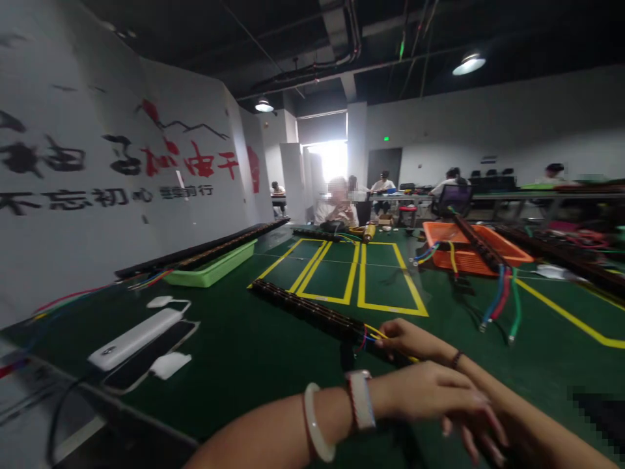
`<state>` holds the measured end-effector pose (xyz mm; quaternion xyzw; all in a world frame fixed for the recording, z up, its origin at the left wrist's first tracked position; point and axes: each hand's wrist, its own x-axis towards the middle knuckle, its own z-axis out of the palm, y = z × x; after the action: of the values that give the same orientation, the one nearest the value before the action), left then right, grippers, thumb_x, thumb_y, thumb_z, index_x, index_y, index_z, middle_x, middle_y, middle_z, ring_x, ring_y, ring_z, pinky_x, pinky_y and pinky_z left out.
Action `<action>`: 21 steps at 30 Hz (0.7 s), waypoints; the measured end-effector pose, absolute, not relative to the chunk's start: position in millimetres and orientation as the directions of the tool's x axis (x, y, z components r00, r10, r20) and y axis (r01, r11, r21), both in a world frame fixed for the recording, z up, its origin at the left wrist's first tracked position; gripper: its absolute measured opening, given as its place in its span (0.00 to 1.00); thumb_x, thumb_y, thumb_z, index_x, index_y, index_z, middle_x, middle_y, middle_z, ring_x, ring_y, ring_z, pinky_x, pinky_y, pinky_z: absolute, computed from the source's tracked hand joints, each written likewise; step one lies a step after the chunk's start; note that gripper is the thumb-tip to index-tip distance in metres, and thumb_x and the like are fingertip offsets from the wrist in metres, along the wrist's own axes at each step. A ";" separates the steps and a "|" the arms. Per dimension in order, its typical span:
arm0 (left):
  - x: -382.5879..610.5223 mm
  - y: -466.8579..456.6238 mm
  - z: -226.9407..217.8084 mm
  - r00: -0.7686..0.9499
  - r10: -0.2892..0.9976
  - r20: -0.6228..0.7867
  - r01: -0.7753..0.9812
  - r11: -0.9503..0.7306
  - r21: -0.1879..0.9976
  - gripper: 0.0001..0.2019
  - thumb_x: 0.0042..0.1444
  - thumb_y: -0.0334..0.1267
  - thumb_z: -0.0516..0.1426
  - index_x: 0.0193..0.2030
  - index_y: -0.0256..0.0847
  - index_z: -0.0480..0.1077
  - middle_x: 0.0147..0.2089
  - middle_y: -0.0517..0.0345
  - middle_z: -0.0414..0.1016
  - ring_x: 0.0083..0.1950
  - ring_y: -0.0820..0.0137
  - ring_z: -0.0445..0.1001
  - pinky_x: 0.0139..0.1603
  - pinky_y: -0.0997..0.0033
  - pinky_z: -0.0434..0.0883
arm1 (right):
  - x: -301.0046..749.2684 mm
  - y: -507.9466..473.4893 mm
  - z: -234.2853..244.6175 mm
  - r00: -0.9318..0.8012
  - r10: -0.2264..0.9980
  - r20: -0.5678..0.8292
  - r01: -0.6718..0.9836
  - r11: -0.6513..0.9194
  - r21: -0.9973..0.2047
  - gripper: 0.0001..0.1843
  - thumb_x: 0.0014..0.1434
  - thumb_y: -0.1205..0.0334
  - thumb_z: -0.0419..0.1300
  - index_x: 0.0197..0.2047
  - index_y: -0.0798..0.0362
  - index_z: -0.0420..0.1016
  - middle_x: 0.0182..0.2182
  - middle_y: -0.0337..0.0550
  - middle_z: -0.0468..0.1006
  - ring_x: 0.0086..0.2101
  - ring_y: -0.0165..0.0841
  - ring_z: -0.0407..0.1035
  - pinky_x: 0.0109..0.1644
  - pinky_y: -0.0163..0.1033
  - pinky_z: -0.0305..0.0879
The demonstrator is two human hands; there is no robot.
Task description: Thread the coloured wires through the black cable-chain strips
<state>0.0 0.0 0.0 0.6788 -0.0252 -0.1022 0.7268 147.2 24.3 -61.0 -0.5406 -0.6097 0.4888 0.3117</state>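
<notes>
A long black wrapped cable harness (pixel 307 306) lies slantwise on the green table, with thin yellow, blue and red wires (pixel 372 333) coming out of its near end. My right hand (pixel 405 339) reaches in from the right, its fingers closed on these wires. Nearer to me, my left hand (pixel 434 394) crosses in front of the right forearm, wearing a watch and a pale bangle. Its fingers hang down and apart, slightly blurred. Something dark lies by the fingertips, too unclear to name.
At left, a green tray (pixel 209 270) bears another dark harness. A white power bank (pixel 137 339) rests beside a phone (pixel 151 358). An orange basket (pixel 439 257) with a harness stands at right. Yellow tape rectangles (pixel 325 298) mark the table (pixel 234 365). A person (pixel 336 202) sits across.
</notes>
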 end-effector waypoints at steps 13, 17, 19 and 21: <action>-20.7 55.5 -47.0 0.930 -0.092 -0.355 0.360 0.420 0.833 0.27 0.59 0.56 0.42 0.42 0.31 0.67 0.35 0.41 0.74 0.32 0.65 0.76 0.32 0.69 0.69 | 139.0 29.7 -76.3 -0.064 0.998 0.026 0.418 0.050 -0.907 0.23 0.51 0.45 0.61 0.32 0.60 0.75 0.23 0.36 0.67 0.24 0.26 0.57 0.27 0.30 0.54; -18.3 58.9 -52.8 0.940 -0.036 -0.338 0.301 0.550 0.779 0.26 0.60 0.54 0.44 0.43 0.29 0.67 0.37 0.39 0.74 0.36 0.64 0.76 0.41 0.66 0.68 | 135.6 28.1 -76.0 -0.004 0.998 0.068 0.519 0.061 -0.852 0.22 0.53 0.46 0.59 0.33 0.60 0.75 0.24 0.37 0.69 0.26 0.27 0.59 0.29 0.30 0.56; -17.2 60.5 -56.0 0.944 -0.030 -0.329 0.283 0.586 0.760 0.24 0.60 0.51 0.45 0.42 0.28 0.68 0.37 0.39 0.75 0.36 0.64 0.76 0.41 0.66 0.68 | 134.3 27.8 -76.0 0.016 0.996 0.092 0.547 0.068 -0.834 0.21 0.54 0.46 0.59 0.33 0.60 0.75 0.24 0.37 0.69 0.26 0.27 0.60 0.29 0.30 0.55; -16.8 62.2 -58.4 0.945 -0.052 -0.323 0.288 0.602 0.745 0.22 0.61 0.47 0.46 0.42 0.27 0.68 0.37 0.39 0.75 0.37 0.64 0.76 0.42 0.67 0.68 | 133.6 27.8 -76.3 0.014 0.995 0.101 0.552 0.077 -0.830 0.21 0.54 0.46 0.59 0.34 0.60 0.75 0.25 0.37 0.70 0.26 0.28 0.60 0.28 0.30 0.55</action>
<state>-16.8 62.2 -58.4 0.4354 0.1356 -0.0959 0.8848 133.6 27.8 -76.3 -0.6094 -0.6345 0.3006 0.3683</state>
